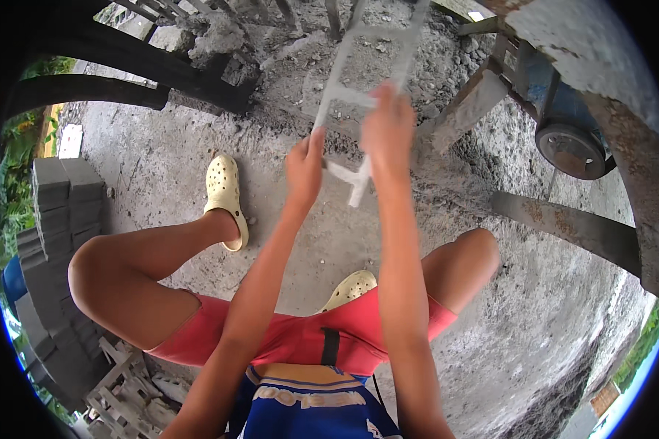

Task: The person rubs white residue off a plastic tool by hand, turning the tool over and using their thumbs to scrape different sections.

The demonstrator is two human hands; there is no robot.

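A pale, ladder-like frame [351,96] with two long rails and several crossbars reaches away from me over the rough grey ground. Its near end, with a short stub, points toward my feet. My left hand [304,168] is closed round the left rail close to that end. On the right rail my right hand [388,135] is closed too, a little farther up and smeared by motion. The far part of the frame is also blurred and lies over loose grey rubble [300,66].
Stacked grey blocks [55,201] stand at the left, with wooden pieces [117,388] below them. Dark bars [139,62] cross the upper left. A rusty metal stand [578,227] with a wheel-like motor part [571,151] is at the right. My yellow clog [223,183] rests on the concrete.
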